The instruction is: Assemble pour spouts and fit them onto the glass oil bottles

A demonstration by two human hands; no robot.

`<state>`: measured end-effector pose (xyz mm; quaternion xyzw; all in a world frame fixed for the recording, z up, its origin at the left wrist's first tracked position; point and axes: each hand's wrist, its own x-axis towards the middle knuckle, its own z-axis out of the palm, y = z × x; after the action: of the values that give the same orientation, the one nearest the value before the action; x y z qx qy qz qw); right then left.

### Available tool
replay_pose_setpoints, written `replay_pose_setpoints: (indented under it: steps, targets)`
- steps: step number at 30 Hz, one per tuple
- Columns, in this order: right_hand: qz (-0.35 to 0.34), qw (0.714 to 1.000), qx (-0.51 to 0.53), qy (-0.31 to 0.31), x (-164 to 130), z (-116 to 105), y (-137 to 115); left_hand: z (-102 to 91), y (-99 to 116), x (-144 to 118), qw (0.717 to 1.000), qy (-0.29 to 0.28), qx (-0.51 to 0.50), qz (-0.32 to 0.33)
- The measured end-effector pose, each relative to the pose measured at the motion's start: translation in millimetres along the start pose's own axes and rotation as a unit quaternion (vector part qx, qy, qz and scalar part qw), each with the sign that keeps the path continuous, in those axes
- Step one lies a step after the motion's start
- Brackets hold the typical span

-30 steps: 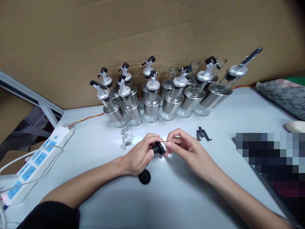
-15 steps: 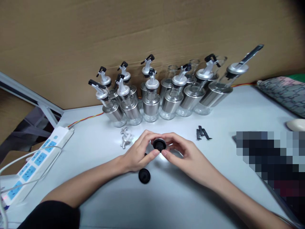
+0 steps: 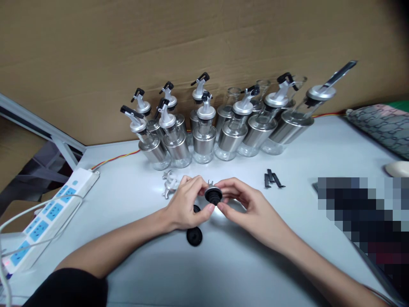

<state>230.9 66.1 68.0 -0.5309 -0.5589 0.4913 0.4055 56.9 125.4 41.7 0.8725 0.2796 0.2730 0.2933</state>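
Between my two hands is a silver pourer stopper (image 3: 214, 195) with a black ribbed plug facing toward me and its spout pointing away. The fingers of my left hand (image 3: 188, 202) are closed on its left side. My right hand (image 3: 243, 202) grips it from the right with thumb and fingertips. Just below my left hand lies a round black rubber plug (image 3: 194, 236), and another black piece (image 3: 196, 208) is partly hidden behind that hand. Silver spout parts (image 3: 169, 183) lie beyond my left hand. Several small black levers (image 3: 272, 178) rest to the right.
Several glass bottles with steel bands (image 3: 204, 139), many topped with pourers, stand along the cardboard wall (image 3: 96, 76). A white power strip (image 3: 53, 217) with cables lies at the left. Patterned fabric (image 3: 380, 123), a white object (image 3: 397, 168) and a blurred-out dark area are at the right.
The stopper has tilted in my fingers, so its silver spout now shows above the rim. My left fingers have shifted slightly, uncovering more of the black piece behind them.
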Motion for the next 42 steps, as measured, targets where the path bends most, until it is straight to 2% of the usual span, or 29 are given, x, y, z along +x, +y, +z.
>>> replay_pose_setpoints:
  steps: [6,14,21,35,42]
  targets:
    - [-0.028,0.999,-0.031,0.000,0.3,-2.5,0.3,-0.9,1.9,0.8,1.000,-0.012,0.026,0.003]
    - [-0.030,0.999,-0.035,0.018,0.1,-2.6,0.6,-0.1,1.8,1.3,0.999,0.003,0.032,0.020]
    - [-0.050,0.997,-0.048,0.022,-1.5,-3.1,1.3,-1.0,2.3,0.9,0.999,-0.008,0.031,0.025]
    - [-0.092,0.992,-0.086,0.001,-4.6,-4.7,3.3,-0.6,0.0,-3.7,0.997,0.007,0.033,0.067]
    - [-0.095,0.992,-0.085,-0.002,-5.7,-5.6,2.7,-2.9,1.3,-4.9,0.997,-0.024,0.019,0.064]
